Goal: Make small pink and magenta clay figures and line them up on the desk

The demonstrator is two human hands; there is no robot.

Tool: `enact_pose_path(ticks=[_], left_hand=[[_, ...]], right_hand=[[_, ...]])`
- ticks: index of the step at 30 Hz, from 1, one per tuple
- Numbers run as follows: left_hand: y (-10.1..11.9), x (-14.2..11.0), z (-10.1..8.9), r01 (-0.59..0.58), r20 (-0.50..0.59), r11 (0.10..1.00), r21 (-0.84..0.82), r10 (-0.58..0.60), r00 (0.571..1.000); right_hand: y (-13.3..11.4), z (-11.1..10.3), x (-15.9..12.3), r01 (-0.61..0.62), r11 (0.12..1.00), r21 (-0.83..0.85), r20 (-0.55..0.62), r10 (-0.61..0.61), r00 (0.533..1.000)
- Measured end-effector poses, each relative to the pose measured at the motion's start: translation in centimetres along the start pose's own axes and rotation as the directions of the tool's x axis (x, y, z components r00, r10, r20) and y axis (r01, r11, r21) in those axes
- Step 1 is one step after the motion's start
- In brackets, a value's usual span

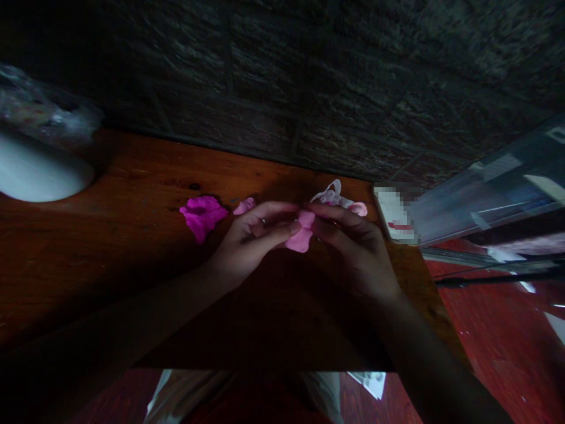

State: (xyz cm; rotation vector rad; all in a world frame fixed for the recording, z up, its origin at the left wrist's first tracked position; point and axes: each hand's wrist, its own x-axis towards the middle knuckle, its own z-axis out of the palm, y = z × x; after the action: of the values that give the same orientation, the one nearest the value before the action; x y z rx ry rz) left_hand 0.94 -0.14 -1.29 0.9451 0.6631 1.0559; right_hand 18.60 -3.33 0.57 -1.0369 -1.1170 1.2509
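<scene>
Over the wooden table, a flattened piece of light pink modelling clay (301, 234) is pinched between my two hands. My left hand (253, 235) grips its left side with thumb and fingers, and a ring shows on one finger. From the other side, the fingertips of my right hand (351, 238) press on its right edge. A crumpled magenta piece of clay (202, 215) lies left of my left hand. Just behind the left fingers is a small pink lump of clay (244, 206). A whitish crumpled wrapper (331, 193) and another pink lump (358, 208) sit partly hidden behind my right hand.
The wooden table (132, 188) meets a dark stone-textured wall (265, 88). At the left stands a white rounded object (39, 168) beside clear plastic wrapping (62, 118). A pale box (394, 213), partly pixelated, and a transparent panel (481, 182) border the right side. Reddish floor (498, 347) shows beyond.
</scene>
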Motion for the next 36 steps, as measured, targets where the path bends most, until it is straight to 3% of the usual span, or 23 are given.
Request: enact_pose_path(ticks=[9,14,20,26,36], left_hand=[[0.2,0.1,0.1,0.072,0.001,0.993,-0.093,-0.072,0.997],[0.1,0.1,0.2,0.071,-0.013,0.993,-0.097,-0.073,0.997],[0.3,-0.3,0.4,-0.111,0.073,0.992,0.053,0.107,0.992],[-0.2,-0.6,0.0,-0.322,0.183,0.921,0.217,0.286,0.941],[-0.3,-0.7,0.0,-0.378,0.184,0.871,0.314,0.335,0.924]], right_hand=[[-0.2,-0.6,0.2,0.041,0.998,-0.056,0.037,-0.039,0.999],[-1.2,-0.9,0.2,0.077,0.981,-0.176,0.095,-0.061,0.994],[-1.5,-1.3,0.3,0.119,0.966,-0.228,0.197,-0.074,0.978],[-1.1,-1.9,0.4,0.241,0.944,-0.227,0.282,-0.173,0.944],[-1.1,-2.0,0.3,0.247,0.931,-0.268,0.288,-0.167,0.943]])
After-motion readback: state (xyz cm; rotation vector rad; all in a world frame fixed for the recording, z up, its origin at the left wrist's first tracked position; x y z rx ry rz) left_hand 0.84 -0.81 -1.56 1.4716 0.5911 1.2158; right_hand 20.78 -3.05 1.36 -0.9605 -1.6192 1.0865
